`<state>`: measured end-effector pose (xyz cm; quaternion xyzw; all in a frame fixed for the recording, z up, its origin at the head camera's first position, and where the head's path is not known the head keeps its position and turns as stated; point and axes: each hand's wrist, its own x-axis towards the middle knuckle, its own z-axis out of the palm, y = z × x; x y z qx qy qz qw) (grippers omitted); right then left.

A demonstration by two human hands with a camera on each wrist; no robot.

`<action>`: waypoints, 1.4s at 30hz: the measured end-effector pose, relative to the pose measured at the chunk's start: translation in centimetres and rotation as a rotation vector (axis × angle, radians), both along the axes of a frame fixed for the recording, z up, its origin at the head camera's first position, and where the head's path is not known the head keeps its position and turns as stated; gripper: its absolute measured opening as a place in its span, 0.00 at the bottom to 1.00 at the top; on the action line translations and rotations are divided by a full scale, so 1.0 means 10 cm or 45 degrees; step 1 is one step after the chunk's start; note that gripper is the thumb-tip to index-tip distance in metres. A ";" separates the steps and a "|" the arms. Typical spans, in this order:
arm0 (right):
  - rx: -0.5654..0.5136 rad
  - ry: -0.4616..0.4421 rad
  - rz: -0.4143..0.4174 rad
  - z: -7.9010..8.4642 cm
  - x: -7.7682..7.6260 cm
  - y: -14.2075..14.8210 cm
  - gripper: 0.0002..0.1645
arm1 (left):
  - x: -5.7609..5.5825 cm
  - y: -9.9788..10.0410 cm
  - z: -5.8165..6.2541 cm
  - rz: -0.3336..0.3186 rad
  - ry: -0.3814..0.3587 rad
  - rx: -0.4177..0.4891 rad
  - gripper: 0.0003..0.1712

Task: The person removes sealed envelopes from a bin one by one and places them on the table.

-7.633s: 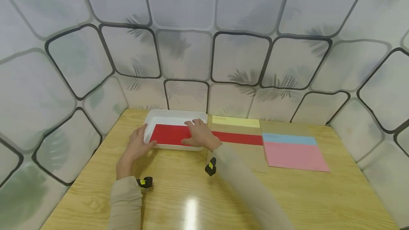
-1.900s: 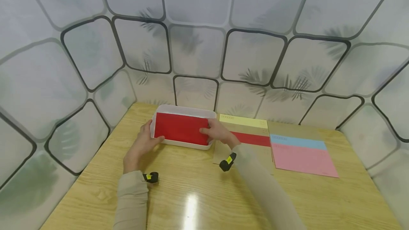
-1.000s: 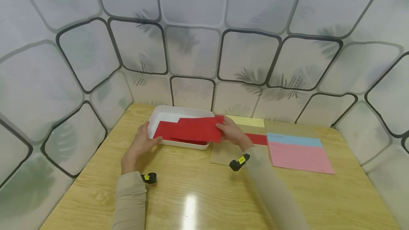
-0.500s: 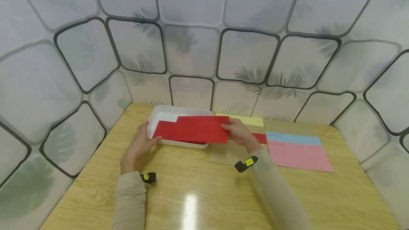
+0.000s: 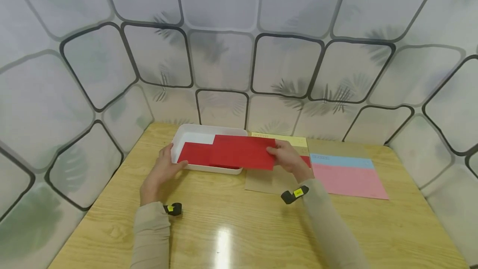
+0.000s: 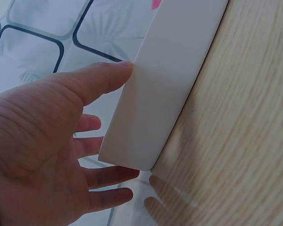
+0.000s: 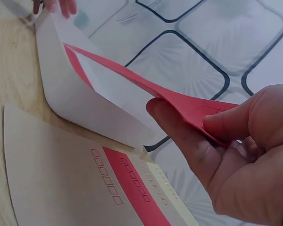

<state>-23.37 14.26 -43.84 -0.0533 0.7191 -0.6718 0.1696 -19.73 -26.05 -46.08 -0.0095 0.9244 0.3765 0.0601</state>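
Note:
My right hand (image 5: 289, 157) pinches the right end of a red envelope (image 5: 242, 152), thumb on top and fingers beneath. In the right wrist view this envelope (image 7: 132, 77) stretches, slightly bowed, up over the rim of the white tray (image 5: 203, 129). More red paper (image 5: 194, 152), likely another envelope, lies inside the tray, partly covered by the held one. At the tray's front left corner, my left hand (image 5: 160, 173) holds it between thumb and fingers. The left wrist view has the thumb (image 6: 108, 75) against the rim of the tray wall (image 6: 155, 89).
Right of the tray lie overlapping envelopes: a yellow one (image 5: 295, 140), a red one (image 5: 305, 161) partly hidden, and brown ones (image 5: 261, 182). Farther right, a blue envelope (image 5: 343, 162) and a pink one (image 5: 349, 179) overlap. A patterned cloth wall (image 5: 220, 65) backs the wooden table (image 5: 201, 223).
The right hand first hovers over the tray, then grasps the red envelope, lifts it and draws it rightward, past the tray's right edge. The left hand stays at the tray's corner.

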 end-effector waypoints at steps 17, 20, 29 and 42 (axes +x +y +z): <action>-0.185 0.001 0.007 -0.03 0.05 0.37 0.27 | -0.01 0.00 -0.03 0.000 -0.009 0.006 0.56; -0.175 0.019 -0.010 -0.06 0.07 0.44 0.27 | 0.00 0.00 -0.02 0.001 -0.011 0.003 0.55; -0.198 0.075 -0.046 -0.05 0.19 0.61 0.36 | 0.02 0.02 0.02 0.007 -0.023 -0.002 0.55; -0.296 0.088 -0.046 -0.05 0.39 0.87 0.43 | 0.02 0.03 0.02 -0.009 -0.012 -0.008 0.55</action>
